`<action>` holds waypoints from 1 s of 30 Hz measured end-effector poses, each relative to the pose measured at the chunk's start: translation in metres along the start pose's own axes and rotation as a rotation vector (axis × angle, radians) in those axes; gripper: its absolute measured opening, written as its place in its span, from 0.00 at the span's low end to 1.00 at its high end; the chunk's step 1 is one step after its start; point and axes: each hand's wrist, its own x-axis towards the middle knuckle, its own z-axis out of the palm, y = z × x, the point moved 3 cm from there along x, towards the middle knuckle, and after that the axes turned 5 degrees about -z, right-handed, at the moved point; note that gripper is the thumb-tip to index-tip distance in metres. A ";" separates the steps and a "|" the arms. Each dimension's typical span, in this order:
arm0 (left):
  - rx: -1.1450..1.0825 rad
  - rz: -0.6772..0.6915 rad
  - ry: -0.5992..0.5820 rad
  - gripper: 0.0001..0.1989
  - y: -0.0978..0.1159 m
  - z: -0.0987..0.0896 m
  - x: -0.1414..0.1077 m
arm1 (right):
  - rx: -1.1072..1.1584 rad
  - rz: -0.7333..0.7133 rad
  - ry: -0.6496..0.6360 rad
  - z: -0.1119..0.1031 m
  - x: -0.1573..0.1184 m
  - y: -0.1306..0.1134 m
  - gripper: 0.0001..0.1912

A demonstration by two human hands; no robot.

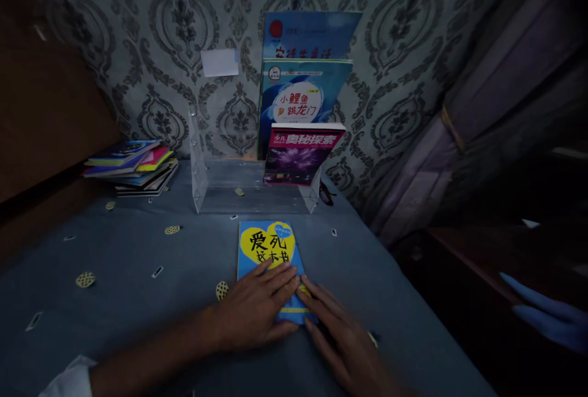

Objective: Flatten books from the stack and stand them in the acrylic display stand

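A blue book (244,265) with a yellow heart on its cover lies flat on the table in front of me. Across the lower half of its cover rests my left hand (260,305), palm down with fingers stretched out. My right hand (340,336) touches the book's right edge, its fingers extended and slightly apart. Just behind the book stands a clear acrylic stepped rack (220,201). On the rack's right side lean a magenta-and-purple book (301,155), a light-blue book (331,75) and a taller blue book (312,32).
A stack of books and booklets (138,167) sits at the back left of the patterned tablecloth (124,323). Dark glasses (327,193) lie behind the rack's right end. A white paper (220,62) is on the wallpaper. A tied curtain (413,164) hangs at the right.
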 end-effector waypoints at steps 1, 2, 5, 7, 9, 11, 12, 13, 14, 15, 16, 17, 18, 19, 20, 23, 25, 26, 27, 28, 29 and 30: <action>-0.003 -0.001 0.003 0.33 0.000 0.000 0.000 | -0.005 -0.006 0.006 0.000 0.000 0.000 0.25; -0.007 0.001 0.004 0.33 0.000 0.001 0.000 | -0.008 -0.011 0.014 0.000 0.000 0.000 0.25; -0.027 0.002 0.012 0.33 0.000 -0.001 0.000 | 0.016 -0.003 0.027 -0.001 0.001 0.000 0.23; -0.049 -0.006 0.012 0.34 0.000 -0.004 0.000 | 0.059 0.027 0.024 -0.001 0.004 0.000 0.23; -0.083 -0.023 0.006 0.35 0.000 -0.009 0.001 | 0.095 0.064 0.020 -0.001 0.009 0.002 0.23; -0.126 -0.054 0.006 0.34 -0.001 -0.012 0.001 | 0.120 0.091 0.017 0.002 0.016 0.005 0.23; -0.146 -0.074 0.013 0.34 -0.001 -0.013 0.001 | 0.131 0.098 0.018 0.005 0.020 0.008 0.24; -0.160 -0.094 0.027 0.33 -0.002 -0.013 0.001 | 0.140 0.101 0.023 0.007 0.024 0.012 0.24; -0.169 -0.111 0.043 0.32 -0.003 -0.013 0.001 | 0.148 0.103 0.031 0.010 0.030 0.016 0.25; -0.174 -0.128 0.062 0.31 -0.004 -0.011 0.001 | 0.154 0.105 0.035 0.013 0.036 0.021 0.25; -0.175 -0.138 0.083 0.30 -0.006 -0.010 0.001 | 0.157 0.109 0.035 0.016 0.044 0.026 0.26; -0.173 -0.142 0.101 0.30 -0.008 -0.008 0.001 | 0.160 0.117 0.020 0.019 0.053 0.031 0.26; -0.167 -0.146 0.117 0.29 -0.012 -0.006 0.001 | 0.161 0.125 0.001 0.023 0.063 0.035 0.27; -0.157 -0.153 0.131 0.28 -0.016 -0.004 0.002 | 0.156 0.143 -0.014 0.026 0.074 0.040 0.27; -0.144 -0.168 0.146 0.28 -0.022 -0.002 0.003 | 0.147 0.165 -0.026 0.029 0.085 0.043 0.27; -0.095 -0.302 0.217 0.27 -0.048 0.002 0.005 | 0.091 0.269 -0.026 0.038 0.116 0.053 0.29; -0.062 -0.455 0.284 0.28 -0.067 0.005 0.006 | 0.063 0.292 -0.030 0.043 0.127 0.058 0.29; -0.050 -0.524 0.311 0.29 -0.075 0.006 0.007 | 0.057 0.287 -0.028 0.045 0.129 0.059 0.29; -0.044 -0.575 0.329 0.30 -0.081 0.007 0.007 | 0.059 0.270 -0.024 0.045 0.128 0.061 0.29; -0.046 -0.604 0.337 0.31 -0.085 0.009 0.007 | 0.064 0.245 -0.016 0.045 0.126 0.062 0.29; -0.056 -0.613 0.339 0.32 -0.087 0.010 0.008 | 0.073 0.214 -0.009 0.044 0.122 0.063 0.30; -0.078 -0.609 0.340 0.33 -0.087 0.012 0.009 | 0.079 0.182 -0.005 0.043 0.118 0.063 0.30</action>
